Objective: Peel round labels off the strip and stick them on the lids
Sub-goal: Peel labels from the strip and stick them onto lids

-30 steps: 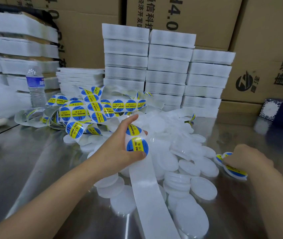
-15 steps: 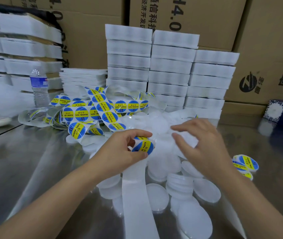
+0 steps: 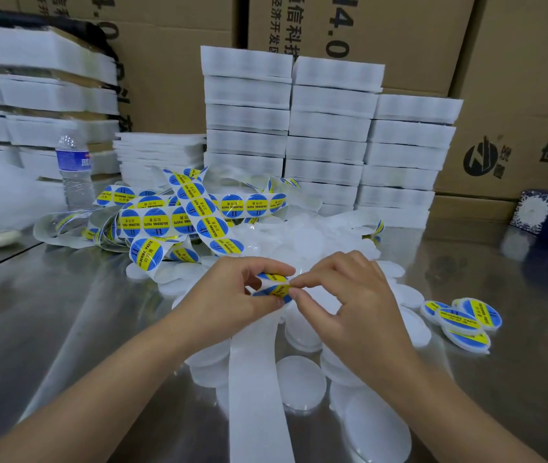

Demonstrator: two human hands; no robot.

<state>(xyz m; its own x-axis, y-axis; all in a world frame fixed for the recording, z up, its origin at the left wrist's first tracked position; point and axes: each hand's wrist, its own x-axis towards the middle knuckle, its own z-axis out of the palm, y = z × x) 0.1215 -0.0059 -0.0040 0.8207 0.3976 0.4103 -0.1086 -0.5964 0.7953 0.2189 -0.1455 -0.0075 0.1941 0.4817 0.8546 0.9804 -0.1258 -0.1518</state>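
Above steel table (image 3: pixel 65 312), left hand (image 3: pixel 229 299) fingers (image 3: pixel 265 265) grip the strip (image 3: pixel 252 379), right hand (image 3: pixel 356 305) fingers (image 3: pixel 314 280) pinch a label (image 3: pixel 273 291).

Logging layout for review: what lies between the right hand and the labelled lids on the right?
In the head view, plain white lids lie between the right hand and the labelled lids.

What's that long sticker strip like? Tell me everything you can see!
The strip is a long, shiny white paper band carrying round blue labels with a yellow stripe reading SOLDERING PASTE. Its full part lies in a twisted heap on the metal table. The left hand holds it at a bend, where the right hand pinches one label. The bare, peeled part runs toward the camera over plain white lids.
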